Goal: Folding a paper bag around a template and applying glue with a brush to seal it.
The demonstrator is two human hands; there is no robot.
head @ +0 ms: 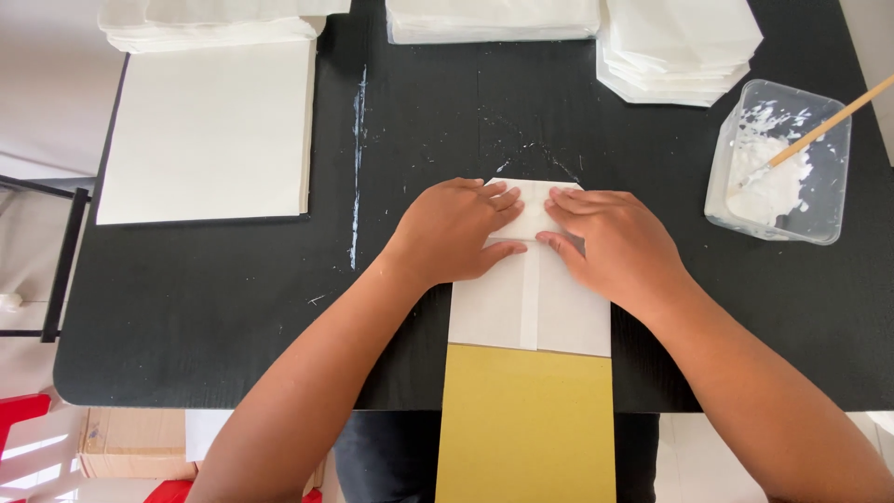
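Note:
A white paper bag point(531, 307) with a glued middle seam lies flat on the black table point(205, 307), wrapped around a mustard-yellow card point(526, 424) that sticks out toward me over the table edge. My left hand point(456, 233) and my right hand point(619, 247) both press flat on the folded far end of the bag, fingertips nearly meeting at the fold. Neither hand grips anything.
A clear plastic tub point(780, 160) of white paste with a wooden stick point(833, 121) stands at the right. A stack of white sheets point(209, 130) lies at the left. Piles of folded white bags point(680, 47) line the far edge. Dried paste streaks point(357, 158) mark the table.

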